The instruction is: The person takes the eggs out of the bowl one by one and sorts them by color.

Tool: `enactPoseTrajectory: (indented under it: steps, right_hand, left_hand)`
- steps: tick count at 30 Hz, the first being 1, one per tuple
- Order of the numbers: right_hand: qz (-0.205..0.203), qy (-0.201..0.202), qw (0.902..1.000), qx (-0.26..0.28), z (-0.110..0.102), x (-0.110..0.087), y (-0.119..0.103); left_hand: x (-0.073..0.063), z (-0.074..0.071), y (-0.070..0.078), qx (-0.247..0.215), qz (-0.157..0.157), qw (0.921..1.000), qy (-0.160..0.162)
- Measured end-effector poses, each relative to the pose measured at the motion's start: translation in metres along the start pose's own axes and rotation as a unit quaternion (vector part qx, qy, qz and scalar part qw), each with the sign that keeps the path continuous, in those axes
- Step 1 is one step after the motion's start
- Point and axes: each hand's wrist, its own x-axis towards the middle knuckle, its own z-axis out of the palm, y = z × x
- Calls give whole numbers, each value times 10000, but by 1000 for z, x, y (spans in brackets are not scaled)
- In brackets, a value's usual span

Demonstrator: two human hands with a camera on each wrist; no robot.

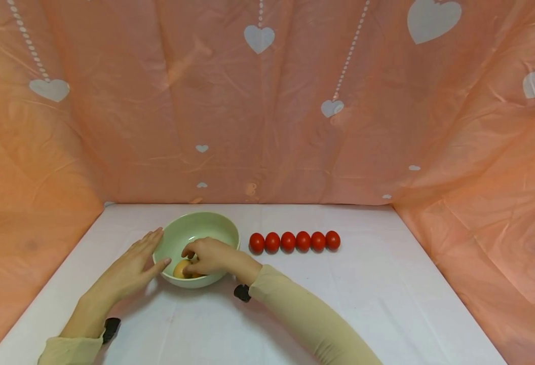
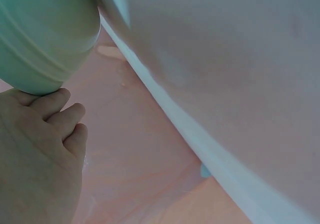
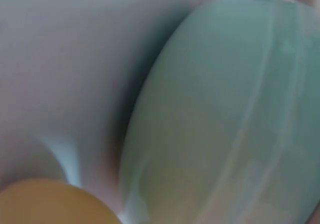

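A light green bowl [image 1: 169,235] stands on the left part of the table. My left hand [image 1: 128,266] holds its left side, the thumb lapping over the rim and the fingers lying along the outer wall. In the left wrist view, the fingertips [image 2: 59,100] touch the bowl's outside. Inside the bowl, my right hand [image 1: 210,257] bends its fingers and thumb at a smooth yellow-orange round thing [image 1: 182,268]. Part of another yellow-orange thing [image 1: 197,275] shows beneath the hand. The right wrist view is mostly the bowl's outer wall [image 3: 215,114], beside a blurred orange curve [image 3: 50,204].
Right of the bowl, several red oval tomatoes [image 1: 288,242] line up in a straight row. A white cloth [image 1: 363,294] covers the table. Orange-pink sheets with white hearts hang behind [image 1: 290,152] and on both sides.
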Motion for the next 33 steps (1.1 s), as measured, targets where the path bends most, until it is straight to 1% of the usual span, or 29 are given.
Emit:
enactPoseTrajectory:
  steps: [4,7,16,22,28,33]
  right_hand:
    - [167,-97,9998,102,3,3,-1]
    - [203,-116,9996,125,4,4,-1]
    - [46,-147,9998,-124,4,9,-2]
    - [97,-250,9996,31,3,10,-2]
    - [90,-184,9997,147,5,9,0]
    - [31,-73,9999,116,5,8,1]
  left_hand:
    - [0,0,-1,-37,16,10000,9]
    - [0,-1,-1,-77,23,10000,3]
    - [-1,1,-1,-83,14,10000,27]
    - [0,0,0,-125,16,9999,-29]
    - [0,0,0,-116,-16,9999,-67]
    - [0,0,-1,-83,21,10000,-10]
